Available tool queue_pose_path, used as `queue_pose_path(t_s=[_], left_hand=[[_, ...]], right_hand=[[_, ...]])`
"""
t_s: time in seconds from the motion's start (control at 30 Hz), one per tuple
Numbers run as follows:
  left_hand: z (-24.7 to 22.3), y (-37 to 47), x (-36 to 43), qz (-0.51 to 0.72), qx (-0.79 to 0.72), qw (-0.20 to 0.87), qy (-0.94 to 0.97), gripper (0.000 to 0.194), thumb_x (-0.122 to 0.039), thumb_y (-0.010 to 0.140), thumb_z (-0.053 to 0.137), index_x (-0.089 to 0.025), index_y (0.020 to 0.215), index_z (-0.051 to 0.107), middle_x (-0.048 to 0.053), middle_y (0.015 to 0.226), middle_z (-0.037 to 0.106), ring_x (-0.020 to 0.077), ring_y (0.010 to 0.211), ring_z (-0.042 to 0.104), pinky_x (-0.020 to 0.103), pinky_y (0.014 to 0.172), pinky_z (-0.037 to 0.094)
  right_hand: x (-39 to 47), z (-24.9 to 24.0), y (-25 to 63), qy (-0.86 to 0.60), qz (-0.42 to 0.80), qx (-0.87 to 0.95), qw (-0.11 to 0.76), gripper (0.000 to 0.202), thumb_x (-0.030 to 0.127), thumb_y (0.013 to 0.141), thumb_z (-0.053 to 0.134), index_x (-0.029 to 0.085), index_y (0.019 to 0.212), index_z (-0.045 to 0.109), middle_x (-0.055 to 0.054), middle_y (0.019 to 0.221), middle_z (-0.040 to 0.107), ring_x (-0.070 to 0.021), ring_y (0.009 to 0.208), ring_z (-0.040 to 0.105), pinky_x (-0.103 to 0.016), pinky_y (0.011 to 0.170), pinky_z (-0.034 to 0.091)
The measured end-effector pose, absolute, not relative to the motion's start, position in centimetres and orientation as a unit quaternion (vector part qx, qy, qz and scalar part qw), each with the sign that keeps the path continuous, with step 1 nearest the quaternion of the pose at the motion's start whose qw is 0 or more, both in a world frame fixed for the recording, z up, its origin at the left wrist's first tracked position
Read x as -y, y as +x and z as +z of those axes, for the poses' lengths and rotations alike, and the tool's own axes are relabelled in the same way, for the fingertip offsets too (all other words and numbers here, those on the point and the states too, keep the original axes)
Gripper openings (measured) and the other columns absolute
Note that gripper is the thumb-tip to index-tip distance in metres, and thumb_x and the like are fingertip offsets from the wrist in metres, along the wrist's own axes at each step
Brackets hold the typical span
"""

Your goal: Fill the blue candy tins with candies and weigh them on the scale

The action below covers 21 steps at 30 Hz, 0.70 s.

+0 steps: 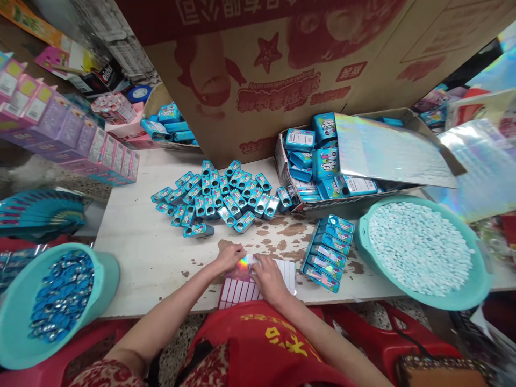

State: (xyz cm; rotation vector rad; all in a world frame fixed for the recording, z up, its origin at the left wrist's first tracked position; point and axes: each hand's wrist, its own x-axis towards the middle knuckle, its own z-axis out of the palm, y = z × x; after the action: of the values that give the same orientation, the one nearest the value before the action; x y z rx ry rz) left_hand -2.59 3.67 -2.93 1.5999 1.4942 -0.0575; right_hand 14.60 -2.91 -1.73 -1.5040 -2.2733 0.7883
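Note:
A sticker sheet [288, 275] with rows of pale rectangular labels lies at the table's front edge. Part of it shines in rainbow colours and part has a pink border. My left hand [231, 258] pinches at the shiny upper left part, fingers closed. Over the middle of the sheet rests my right hand [269, 277], its fingers bent and the tips gripping close to the left hand's. What lies right between the fingertips is too small to make out. To the right, several blue candy tins [328, 250] stand in a row, some with shiny stickers on their tops.
Loose blue tins [215, 194] cluster behind my hands. A carton [282, 161] of blue tins stands back right, before a large cardboard box [258, 80]. Teal basins hold white candies [421, 247] at right and blue-silver pieces [62, 293] at left. Pink and purple boxes [68, 129] stand far left.

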Motion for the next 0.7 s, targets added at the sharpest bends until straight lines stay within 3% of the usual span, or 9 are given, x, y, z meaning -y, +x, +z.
queue_pose_path(t_s=[0.17, 0.27, 0.33, 0.4, 0.47, 0.57, 0.7], left_hand=[[-2.2, -2.2, -3.5, -0.026, -0.629, 0.421, 0.653, 0.024, -0.031, 0.083, 0.045, -0.018, 0.072, 0.062, 0.005, 0.081, 0.066, 0.0211, 0.085, 0.054, 0.034, 0.081, 0.036], [-0.8, -1.0, -3.4, 0.045, -0.626, 0.416, 0.658, 0.027, -0.035, 0.087, 0.042, -0.021, 0.093, 0.064, 0.007, 0.109, 0.063, 0.0249, 0.107, 0.047, 0.041, 0.095, 0.03], [0.2, 0.4, -3.4, 0.121, -0.567, 0.504, 0.64, 0.031, -0.039, 0.087, 0.041, -0.024, 0.109, 0.058, 0.005, 0.119, 0.059, 0.0226, 0.111, 0.047, 0.038, 0.095, 0.033], [0.8, 2.2, -3.4, 0.153, -0.482, 0.619, 0.601, 0.032, -0.041, 0.082, 0.049, -0.021, 0.106, 0.058, 0.005, 0.107, 0.063, 0.0198, 0.098, 0.055, 0.033, 0.086, 0.041], [1.1, 4.4, -3.6, 0.141, -0.443, 0.688, 0.558, 0.026, -0.041, 0.077, 0.055, -0.018, 0.086, 0.059, 0.003, 0.08, 0.063, 0.0165, 0.077, 0.057, 0.028, 0.072, 0.044], [1.3, 7.6, -4.6, 0.113, -0.442, 0.699, 0.551, 0.024, -0.039, 0.077, 0.053, -0.017, 0.069, 0.054, -0.003, 0.057, 0.051, 0.0117, 0.057, 0.049, 0.024, 0.059, 0.039], [1.7, 11.7, -7.0, 0.079, -0.395, 0.645, 0.649, 0.019, -0.033, 0.08, 0.047, -0.017, 0.078, 0.058, -0.004, 0.056, 0.05, 0.0109, 0.055, 0.045, 0.023, 0.055, 0.035]], right_hand=[[2.4, 0.4, 16.4, -0.573, 0.353, 0.703, 0.23, 0.012, 0.023, 0.084, 0.055, 0.021, 0.072, 0.056, -0.001, 0.071, 0.062, -0.017, 0.069, 0.058, -0.028, 0.066, 0.044], [1.7, 1.9, 18.1, -0.625, 0.446, 0.545, 0.338, 0.018, 0.033, 0.081, 0.056, 0.021, 0.068, 0.053, 0.001, 0.066, 0.061, -0.0153, 0.062, 0.057, -0.026, 0.061, 0.044], [1.3, 2.6, 19.3, -0.632, 0.474, 0.483, 0.377, 0.02, 0.038, 0.077, 0.059, 0.021, 0.067, 0.053, 0.001, 0.064, 0.061, -0.0154, 0.06, 0.056, -0.026, 0.059, 0.043], [1.1, 3.0, 20.3, -0.634, 0.484, 0.449, 0.402, 0.022, 0.04, 0.075, 0.06, 0.021, 0.067, 0.054, 0.001, 0.063, 0.06, -0.0154, 0.06, 0.056, -0.026, 0.057, 0.043], [1.2, 3.1, 21.4, -0.65, 0.472, 0.423, 0.42, 0.023, 0.042, 0.073, 0.061, 0.02, 0.067, 0.055, 0.001, 0.063, 0.06, -0.0153, 0.06, 0.055, -0.026, 0.058, 0.042], [1.5, 2.4, 23.1, -0.701, 0.42, 0.384, 0.429, 0.025, 0.044, 0.074, 0.059, 0.02, 0.069, 0.055, 0.001, 0.062, 0.057, -0.0152, 0.059, 0.053, -0.027, 0.058, 0.042], [1.6, 1.0, 26.2, -0.785, 0.272, 0.371, 0.415, 0.029, 0.048, 0.076, 0.055, 0.02, 0.067, 0.058, -0.003, 0.072, 0.056, -0.018, 0.067, 0.053, -0.029, 0.063, 0.044]])
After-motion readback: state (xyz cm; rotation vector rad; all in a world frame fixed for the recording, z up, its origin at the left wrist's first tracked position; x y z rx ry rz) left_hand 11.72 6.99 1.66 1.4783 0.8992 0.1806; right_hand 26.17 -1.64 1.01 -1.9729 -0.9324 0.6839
